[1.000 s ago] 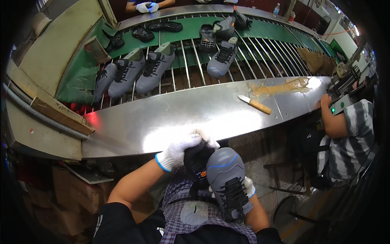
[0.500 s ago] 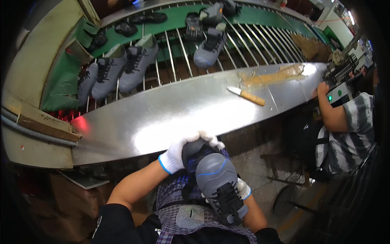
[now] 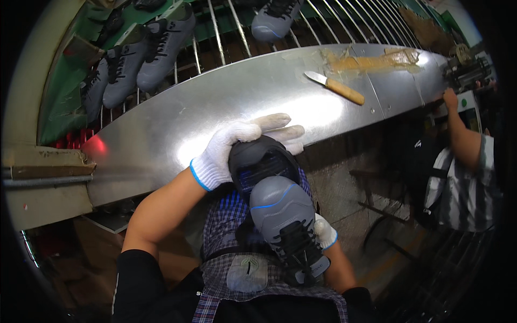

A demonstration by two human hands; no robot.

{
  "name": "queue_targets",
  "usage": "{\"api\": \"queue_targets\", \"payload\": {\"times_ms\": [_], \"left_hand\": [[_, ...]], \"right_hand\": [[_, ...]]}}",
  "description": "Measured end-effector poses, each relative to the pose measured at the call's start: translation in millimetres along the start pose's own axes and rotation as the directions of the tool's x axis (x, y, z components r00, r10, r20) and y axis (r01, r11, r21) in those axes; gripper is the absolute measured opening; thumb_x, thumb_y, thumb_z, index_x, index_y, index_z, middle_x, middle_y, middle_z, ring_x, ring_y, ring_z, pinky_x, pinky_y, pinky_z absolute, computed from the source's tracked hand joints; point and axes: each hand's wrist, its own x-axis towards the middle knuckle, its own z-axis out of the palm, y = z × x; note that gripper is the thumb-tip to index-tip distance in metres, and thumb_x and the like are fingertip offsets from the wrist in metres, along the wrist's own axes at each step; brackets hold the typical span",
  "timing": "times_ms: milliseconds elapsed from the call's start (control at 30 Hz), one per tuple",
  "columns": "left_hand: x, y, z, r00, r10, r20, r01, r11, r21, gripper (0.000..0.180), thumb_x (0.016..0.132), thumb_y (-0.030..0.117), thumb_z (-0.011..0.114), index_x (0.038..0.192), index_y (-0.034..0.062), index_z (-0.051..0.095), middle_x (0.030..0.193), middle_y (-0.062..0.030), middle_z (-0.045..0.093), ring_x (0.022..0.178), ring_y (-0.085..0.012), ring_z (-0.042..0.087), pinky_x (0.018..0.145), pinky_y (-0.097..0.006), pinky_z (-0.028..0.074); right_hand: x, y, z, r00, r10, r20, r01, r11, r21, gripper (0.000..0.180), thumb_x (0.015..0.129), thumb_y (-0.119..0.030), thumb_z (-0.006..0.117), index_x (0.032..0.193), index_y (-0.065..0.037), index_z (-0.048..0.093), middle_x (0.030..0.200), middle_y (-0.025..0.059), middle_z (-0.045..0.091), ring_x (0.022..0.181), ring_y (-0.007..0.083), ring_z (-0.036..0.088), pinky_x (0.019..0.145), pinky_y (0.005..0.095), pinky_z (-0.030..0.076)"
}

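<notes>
My left hand [image 3: 234, 142], in a white knit glove with a blue cuff, curves around the far rim of a black, hollow, cup-like shoe sole [image 3: 253, 151]. Its fingers reach out past the rim to the right. Just nearer to me is a grey shoe [image 3: 283, 207] with black laces and a blue line across the toe, its toe pointing away and overlapping the sole's near part. My right hand [image 3: 326, 232], gloved too, grips the shoe from its right side and underneath; most of its fingers are hidden behind it. A checked apron lies below.
A metal ledge [image 3: 161, 145] curves across in front, bearing a wooden-handled knife [image 3: 336, 88] and a strip of brown tape [image 3: 377, 60]. Beyond, grey shoes [image 3: 167, 46] rest on a rack of metal rods [image 3: 237, 27]. Another person [image 3: 466, 161] works at the right.
My view has tilted down toward the ledge. The fingers of my left hand have straightened and spread over the black sole's rim. The shoe stays in my right hand.
</notes>
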Motion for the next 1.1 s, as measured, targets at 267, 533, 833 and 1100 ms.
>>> {"api": "queue_targets", "payload": {"times_ms": [267,533,833,1100], "left_hand": [[-5.0,-8.5,8.4,1.000,0.000,0.016,-0.003,0.989,0.150,0.073,0.087,0.022,0.068,0.154,-0.0053,0.053,0.167,-0.0419,0.035,0.157,-0.0631,0.029,0.130,-0.071,0.025],[-8.4,-2.8,-15.2,0.998,0.010,0.059,-0.031,0.933,0.358,0.064,0.093,0.030,0.066,0.144,-0.0086,0.063,0.165,-0.0415,0.039,0.154,-0.0624,0.036,0.130,-0.069,0.026],[-5.7,-9.0,-0.1,0.965,0.031,0.262,-0.144,0.893,0.425,0.047,0.095,0.029,0.059,0.128,-0.0010,0.076,0.158,-0.0378,0.052,0.147,-0.0570,0.049,0.127,-0.064,0.033],[-3.7,-12.2,6.8,0.951,0.042,0.306,-0.205,0.826,0.524,0.044,0.097,0.028,0.059,0.124,-0.0015,0.077,0.152,-0.0352,0.060,0.143,-0.0510,0.055,0.124,-0.060,0.037]], "right_hand": [[2.9,-1.7,7.6,0.998,-0.043,-0.039,0.036,0.987,-0.157,0.121,0.083,-0.074,0.080,0.159,0.012,0.042,0.151,0.0234,0.062,0.136,0.0297,0.064,0.116,0.0418,0.053],[1.8,0.5,15.0,0.992,-0.066,-0.106,0.054,0.992,-0.110,0.113,0.085,-0.066,0.080,0.158,0.012,0.044,0.149,0.0219,0.064,0.132,0.0273,0.068,0.112,0.0398,0.055],[6.5,0.7,13.9,0.993,-0.069,-0.092,0.060,0.994,-0.095,0.107,0.088,-0.060,0.079,0.158,0.013,0.044,0.148,0.0221,0.064,0.132,0.0278,0.068,0.112,0.0400,0.056],[9.2,-1.3,18.6,0.992,-0.110,-0.054,0.106,0.992,-0.060,0.104,0.088,-0.056,0.079,0.157,0.013,0.045,0.148,0.0226,0.065,0.133,0.0281,0.067,0.114,0.0412,0.054]]}}
